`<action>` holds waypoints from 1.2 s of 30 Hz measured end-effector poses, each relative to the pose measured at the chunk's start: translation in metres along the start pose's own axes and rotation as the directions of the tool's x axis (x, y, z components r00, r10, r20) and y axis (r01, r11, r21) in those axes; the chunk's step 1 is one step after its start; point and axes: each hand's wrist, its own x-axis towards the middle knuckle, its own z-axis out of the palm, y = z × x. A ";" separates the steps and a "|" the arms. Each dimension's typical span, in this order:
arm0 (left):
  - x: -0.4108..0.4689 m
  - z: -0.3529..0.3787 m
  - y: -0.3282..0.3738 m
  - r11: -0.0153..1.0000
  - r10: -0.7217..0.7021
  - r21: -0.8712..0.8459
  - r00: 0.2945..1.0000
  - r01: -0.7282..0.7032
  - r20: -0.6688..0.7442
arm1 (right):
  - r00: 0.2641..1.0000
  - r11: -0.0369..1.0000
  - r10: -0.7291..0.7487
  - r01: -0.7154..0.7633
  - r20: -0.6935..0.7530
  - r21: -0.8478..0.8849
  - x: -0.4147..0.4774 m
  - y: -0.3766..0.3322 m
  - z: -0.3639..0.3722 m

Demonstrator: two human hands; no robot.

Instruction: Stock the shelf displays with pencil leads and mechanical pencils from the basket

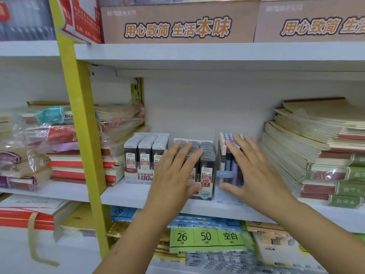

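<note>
Three displays stand side by side on the white middle shelf [122, 191]. A 0.5 pencil-lead display box [141, 155] is on the left, full of grey cases. A 0.7 pencil-lead display box [207, 165] stands in the centre. A clear display of pastel mechanical pencils [227, 153] stands at the right. My left hand [173, 175] lies flat with straight fingers over the front and top of the 0.7 box. My right hand [254, 169] is spread with straight fingers against the pencil display. The basket is out of view.
Wrapped notebook packs [59, 147] are piled left of the displays, behind a yellow shelf upright [83, 123]. A tall stack of tan notebooks [316, 147] fills the right. Brown cartons [177, 24] sit on the shelf above; paper pads [205, 236] lie below.
</note>
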 end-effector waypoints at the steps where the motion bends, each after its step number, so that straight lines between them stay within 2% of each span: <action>1: 0.001 0.002 0.000 1.000 0.003 0.003 1.000 -0.003 -0.016 | 1.000 1.000 0.001 -0.001 -0.003 0.005 0.002 -0.001 0.001; 6: 0.003 0.001 0.002 1.000 0.008 0.004 1.000 -0.008 -0.010 | 1.000 1.000 0.013 -0.013 0.028 0.011 0.005 -0.004 -0.001; 8: 0.003 -0.005 -0.001 0.998 0.018 -0.056 1.000 -0.019 -0.012 | 1.000 1.000 0.011 -0.011 0.010 -0.005 0.010 -0.010 -0.010; 10: 0.008 -0.017 -0.013 0.994 -0.027 -0.110 0.997 0.018 -0.072 | 0.999 1.000 -0.021 0.021 -0.027 -0.002 0.022 -0.025 -0.017; 12: 0.016 -0.032 -0.034 0.992 -0.112 -0.069 0.989 0.106 -0.098 | 0.997 0.996 -0.080 0.079 0.009 0.044 0.038 -0.048 -0.017; 14: 0.020 -0.041 -0.056 0.985 -0.171 -0.011 0.985 0.171 -0.032 | 0.990 0.992 -0.115 0.109 0.083 0.066 0.052 -0.070 -0.009; 18: 0.010 -0.037 -0.078 0.979 -0.205 0.003 0.971 0.206 0.121 | 0.982 0.996 -0.093 0.092 0.165 0.012 0.063 -0.084 0.007; 23: 0.006 -0.033 -0.082 0.980 -0.198 0.059 0.973 0.192 0.115 | 0.985 0.996 -0.085 0.082 0.148 0.027 0.062 -0.088 0.010; 26: 0.008 -0.034 -0.076 0.984 -0.175 0.005 0.980 0.176 0.090 | 0.992 0.997 -0.080 0.079 0.102 0.016 0.060 -0.081 -0.002; 29: 0.011 -0.035 -0.067 0.990 -0.099 -0.090 0.991 0.106 0.085 | 1.000 0.998 0.019 -0.019 0.006 -0.061 0.056 -0.052 -0.021; 32: 0.016 -0.035 -0.057 0.988 -0.038 -0.140 0.989 0.058 0.141 | 0.988 0.990 0.129 -0.124 0.083 -0.063 0.051 -0.026 -0.028; 36: 0.016 -0.033 -0.053 0.992 -0.029 -0.114 0.987 0.048 0.161 | 0.986 0.981 0.140 -0.125 0.087 -0.151 0.044 -0.019 -0.023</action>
